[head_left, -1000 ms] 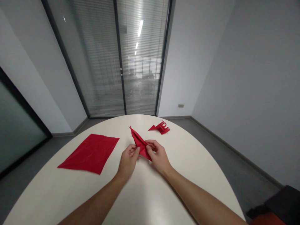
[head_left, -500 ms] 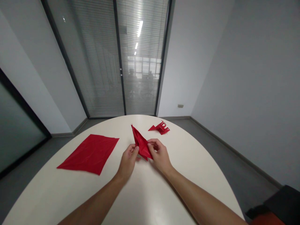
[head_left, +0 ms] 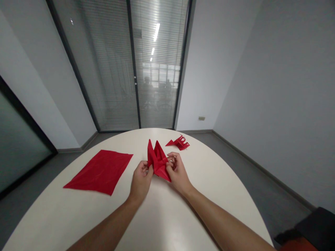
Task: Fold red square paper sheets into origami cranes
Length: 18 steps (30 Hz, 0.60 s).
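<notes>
Between my hands is a folded piece of red paper (head_left: 160, 164), with two pointed flaps standing up and apart at its far side. My left hand (head_left: 141, 176) pinches its left edge between thumb and fingers. On the right edge, my right hand (head_left: 178, 172) grips the paper with the thumb in front and the fingers curled behind. Part of the fingers on both hands is hidden by the paper and the thumbs.
A larger creased sheet of red paper (head_left: 101, 172) lies flat on the round white table (head_left: 162, 223) at left. Beyond my right hand rests a red folded paper figure (head_left: 180, 142) with thin looped parts. A dark chair-like object (head_left: 311, 228) is at lower right.
The folded paper has turned and spread: one point showed at the top before, and two separate points stand there now. Both hands have shifted slightly on its edges.
</notes>
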Each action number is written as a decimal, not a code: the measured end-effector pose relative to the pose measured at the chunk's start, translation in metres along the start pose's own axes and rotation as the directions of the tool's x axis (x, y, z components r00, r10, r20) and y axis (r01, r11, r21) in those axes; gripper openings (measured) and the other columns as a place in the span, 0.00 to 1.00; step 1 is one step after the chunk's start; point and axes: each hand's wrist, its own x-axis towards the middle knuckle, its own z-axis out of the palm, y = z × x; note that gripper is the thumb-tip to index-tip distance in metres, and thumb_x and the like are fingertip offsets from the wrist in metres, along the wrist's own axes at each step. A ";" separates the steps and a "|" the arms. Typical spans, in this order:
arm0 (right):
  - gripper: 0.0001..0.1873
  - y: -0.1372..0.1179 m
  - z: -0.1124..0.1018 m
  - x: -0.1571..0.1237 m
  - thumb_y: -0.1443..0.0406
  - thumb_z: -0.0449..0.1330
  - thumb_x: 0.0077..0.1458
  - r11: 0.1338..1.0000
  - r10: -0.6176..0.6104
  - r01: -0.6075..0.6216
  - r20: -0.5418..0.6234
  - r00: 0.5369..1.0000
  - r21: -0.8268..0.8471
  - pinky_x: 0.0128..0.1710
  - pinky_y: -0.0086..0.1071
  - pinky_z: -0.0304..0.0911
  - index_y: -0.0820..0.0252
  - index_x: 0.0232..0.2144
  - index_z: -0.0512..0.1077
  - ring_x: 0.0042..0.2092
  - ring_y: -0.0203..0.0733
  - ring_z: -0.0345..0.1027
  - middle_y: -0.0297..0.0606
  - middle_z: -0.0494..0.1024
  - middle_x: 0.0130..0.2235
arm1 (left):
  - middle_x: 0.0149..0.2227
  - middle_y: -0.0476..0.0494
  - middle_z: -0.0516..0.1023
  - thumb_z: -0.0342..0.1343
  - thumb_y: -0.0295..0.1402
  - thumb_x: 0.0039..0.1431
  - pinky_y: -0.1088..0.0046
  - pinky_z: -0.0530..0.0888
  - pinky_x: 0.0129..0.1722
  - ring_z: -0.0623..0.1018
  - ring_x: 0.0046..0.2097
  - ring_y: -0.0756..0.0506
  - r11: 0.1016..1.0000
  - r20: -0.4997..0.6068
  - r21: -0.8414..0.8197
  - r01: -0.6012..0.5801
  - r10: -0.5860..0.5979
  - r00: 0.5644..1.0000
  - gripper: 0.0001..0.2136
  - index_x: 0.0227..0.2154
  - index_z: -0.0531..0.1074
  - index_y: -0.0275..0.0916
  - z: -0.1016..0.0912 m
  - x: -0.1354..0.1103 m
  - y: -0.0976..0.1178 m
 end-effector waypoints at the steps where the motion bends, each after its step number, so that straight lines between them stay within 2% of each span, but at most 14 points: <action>1: 0.16 -0.001 0.000 0.000 0.66 0.58 0.55 1.000 -0.008 0.008 0.011 1.000 -0.008 0.33 0.29 0.63 0.53 0.46 0.62 0.33 0.37 0.66 0.31 0.71 0.36 | 0.31 0.47 0.78 0.60 0.36 0.54 0.72 0.73 0.36 0.78 0.35 0.45 1.000 -0.003 0.027 -0.011 0.012 1.000 0.07 0.31 0.69 0.39 0.000 -0.001 0.000; 4: 0.15 -0.004 -0.002 0.000 0.64 0.60 0.55 0.998 -0.016 0.020 0.061 0.998 -0.064 0.41 0.33 0.65 0.54 0.46 0.66 0.40 0.41 0.70 0.34 0.75 0.38 | 0.33 0.47 0.77 0.60 0.31 0.53 0.73 0.73 0.36 0.77 0.36 0.46 0.996 0.029 0.067 -0.051 0.049 0.998 0.06 0.33 0.70 0.39 -0.002 -0.003 -0.001; 8: 0.10 -0.004 -0.003 0.000 0.58 0.62 0.58 0.994 0.037 -0.028 0.078 0.996 -0.109 0.38 0.33 0.65 0.56 0.39 0.70 0.37 0.41 0.70 0.34 0.76 0.36 | 0.37 0.47 0.77 0.57 0.28 0.55 0.74 0.71 0.32 0.75 0.33 0.47 0.979 0.060 0.165 -0.118 0.110 0.992 0.09 0.39 0.72 0.40 -0.004 -0.005 0.000; 11: 0.09 -0.001 -0.003 0.001 0.57 0.60 0.60 0.996 0.039 -0.034 0.059 0.997 -0.082 0.38 0.34 0.66 0.56 0.38 0.70 0.36 0.42 0.70 0.35 0.77 0.35 | 0.39 0.45 0.76 0.54 0.26 0.57 0.75 0.70 0.31 0.75 0.38 0.46 0.951 0.053 0.239 -0.194 0.186 0.981 0.08 0.39 0.73 0.41 -0.003 -0.006 0.002; 14: 0.08 0.001 -0.004 0.001 0.58 0.59 0.60 0.997 0.024 -0.019 0.069 0.997 -0.077 0.40 0.35 0.67 0.56 0.38 0.71 0.38 0.42 0.71 0.36 0.78 0.37 | 0.40 0.45 0.74 0.53 0.25 0.57 0.74 0.72 0.36 0.75 0.43 0.45 0.956 0.096 0.197 -0.217 0.202 0.975 0.08 0.39 0.72 0.41 -0.001 -0.008 0.004; 18: 0.08 0.000 -0.006 0.003 0.60 0.60 0.60 0.997 0.023 -0.018 0.074 0.997 -0.073 0.41 0.35 0.68 0.57 0.40 0.72 0.39 0.42 0.72 0.36 0.78 0.38 | 0.43 0.43 0.74 0.54 0.29 0.60 0.71 0.73 0.45 0.75 0.48 0.44 0.986 0.213 0.062 -0.158 0.141 0.967 0.08 0.42 0.70 0.40 0.000 -0.013 0.007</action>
